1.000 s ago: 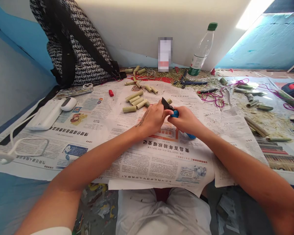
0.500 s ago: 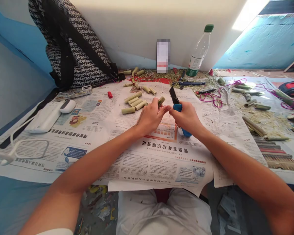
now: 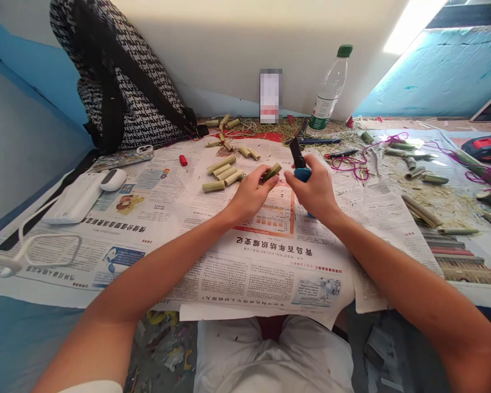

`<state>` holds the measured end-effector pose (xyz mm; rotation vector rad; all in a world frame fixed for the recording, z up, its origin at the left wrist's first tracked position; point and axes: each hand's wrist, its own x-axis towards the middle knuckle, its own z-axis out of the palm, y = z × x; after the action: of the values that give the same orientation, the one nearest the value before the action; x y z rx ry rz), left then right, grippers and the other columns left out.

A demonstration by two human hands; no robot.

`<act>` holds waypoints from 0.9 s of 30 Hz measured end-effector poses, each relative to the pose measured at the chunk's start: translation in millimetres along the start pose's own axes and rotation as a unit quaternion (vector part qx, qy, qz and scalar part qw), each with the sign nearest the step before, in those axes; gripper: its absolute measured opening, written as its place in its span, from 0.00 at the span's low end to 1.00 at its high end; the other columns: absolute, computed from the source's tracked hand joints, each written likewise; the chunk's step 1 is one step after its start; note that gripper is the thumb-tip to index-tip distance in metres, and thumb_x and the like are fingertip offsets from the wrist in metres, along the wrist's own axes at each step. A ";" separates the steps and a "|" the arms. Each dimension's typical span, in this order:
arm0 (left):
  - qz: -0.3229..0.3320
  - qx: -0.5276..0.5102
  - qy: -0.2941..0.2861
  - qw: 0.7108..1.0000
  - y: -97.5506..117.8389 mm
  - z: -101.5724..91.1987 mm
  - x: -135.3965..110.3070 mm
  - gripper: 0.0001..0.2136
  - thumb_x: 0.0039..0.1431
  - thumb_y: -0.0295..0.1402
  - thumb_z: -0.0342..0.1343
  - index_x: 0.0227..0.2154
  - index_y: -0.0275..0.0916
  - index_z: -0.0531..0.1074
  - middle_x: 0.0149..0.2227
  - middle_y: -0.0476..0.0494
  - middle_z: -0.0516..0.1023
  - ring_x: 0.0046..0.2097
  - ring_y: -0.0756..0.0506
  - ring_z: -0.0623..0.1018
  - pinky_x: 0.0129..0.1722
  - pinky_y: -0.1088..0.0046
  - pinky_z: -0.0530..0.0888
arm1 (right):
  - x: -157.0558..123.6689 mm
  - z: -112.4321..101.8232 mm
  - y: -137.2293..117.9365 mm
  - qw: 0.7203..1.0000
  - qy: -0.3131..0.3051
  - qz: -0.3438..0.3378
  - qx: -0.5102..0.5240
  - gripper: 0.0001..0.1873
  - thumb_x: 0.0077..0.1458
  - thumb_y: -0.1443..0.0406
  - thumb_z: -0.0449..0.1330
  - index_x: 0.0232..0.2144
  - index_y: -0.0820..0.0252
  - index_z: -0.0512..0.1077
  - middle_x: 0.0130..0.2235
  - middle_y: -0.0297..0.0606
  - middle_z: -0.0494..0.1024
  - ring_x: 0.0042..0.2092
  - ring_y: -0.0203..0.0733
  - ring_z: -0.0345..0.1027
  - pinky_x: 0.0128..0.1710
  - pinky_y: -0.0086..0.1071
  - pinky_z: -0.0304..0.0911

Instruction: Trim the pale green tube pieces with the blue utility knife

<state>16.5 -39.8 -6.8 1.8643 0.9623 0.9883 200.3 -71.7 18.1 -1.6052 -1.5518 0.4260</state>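
Between the thumb and fingers of my left hand is a short piece of bamboo, its free end pointing up and right. My right hand is closed around the blue handle of a utility knife. The dark, wide blade points up, apart from the bamboo. A small gap separates the two hands above the newspaper. Just left of my left hand lie several cut bamboo pieces, pale green and side by side.
At the back stand a clear bottle and a phone. A patterned backpack leans at left, near a white power bank. Purple string, bamboo scraps and shavings spread across the right. A red cap lies near the bamboo.
My hands have drawn apart; before, they touched at the thumbs. The knife has shifted slightly right, away from the bamboo, which now tilts more to the right.
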 end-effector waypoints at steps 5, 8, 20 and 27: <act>-0.021 -0.010 0.028 0.999 0.2 0.3 -0.5 0.12 0.75 0.46 0.52 0.46 0.43 0.68 0.41 0.44 0.81 0.43 0.45 0.80 0.47 0.65 0.77 | 7.9 -4.5 25.6 0.987 -0.023 -0.022 -0.157 0.24 0.60 0.63 0.61 0.58 0.56 0.69 0.43 0.46 0.77 0.42 0.51 0.69 0.41 0.40 0.62; -0.022 0.011 0.044 0.999 -0.3 -0.4 -0.7 0.12 0.75 0.48 0.51 0.44 0.45 0.68 0.38 0.46 0.79 0.40 0.45 0.78 0.43 0.65 0.77 | 16.7 -8.9 41.5 0.960 -0.088 -0.038 -0.262 0.17 0.61 0.67 0.59 0.52 0.62 0.76 0.48 0.55 0.77 0.48 0.56 0.69 0.46 0.44 0.63; -0.029 0.000 0.045 0.999 5.4 -2.9 0.8 0.17 0.75 0.52 0.50 0.39 0.43 0.68 0.35 0.45 0.74 0.39 0.45 0.75 0.40 0.65 0.76 | 9.7 -2.3 11.1 0.994 -0.087 -0.034 0.049 0.18 0.73 0.47 0.51 0.39 0.53 0.65 0.34 0.35 0.73 0.36 0.42 0.66 0.39 0.35 0.59; -0.024 -0.008 0.029 0.999 5.9 -1.3 -0.5 0.14 0.76 0.47 0.50 0.38 0.43 0.66 0.37 0.45 0.75 0.40 0.45 0.75 0.41 0.64 0.76 | 10.6 -6.2 7.5 0.995 -0.091 -0.035 0.017 0.25 0.59 0.48 0.69 0.31 0.53 0.59 0.30 0.32 0.66 0.33 0.39 0.57 0.34 0.36 0.50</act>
<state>16.6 -42.2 -1.2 1.8002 1.0271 1.0223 211.6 -62.8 19.4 -1.5156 -1.7217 0.5703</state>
